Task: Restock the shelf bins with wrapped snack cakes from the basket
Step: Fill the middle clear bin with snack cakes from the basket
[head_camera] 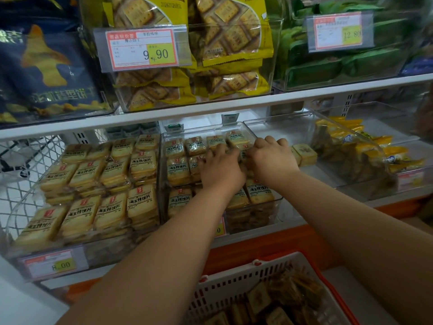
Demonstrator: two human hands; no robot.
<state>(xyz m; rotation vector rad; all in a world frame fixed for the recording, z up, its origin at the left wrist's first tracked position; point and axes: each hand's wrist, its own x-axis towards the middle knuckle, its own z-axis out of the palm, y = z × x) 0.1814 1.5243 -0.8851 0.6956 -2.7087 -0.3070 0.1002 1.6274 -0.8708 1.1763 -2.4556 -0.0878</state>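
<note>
Together, both hands' curled fingers point(212, 154) press on snack cakes point(178, 168) in the bin point(278, 202).

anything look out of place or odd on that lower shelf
Yes: two wrapped snack cakes sit alone in the otherwise bare clear bin right of the middle bin, where both hands are working. The left bin and middle bin hold neat full rows, so that near-empty one stands out.
</note>
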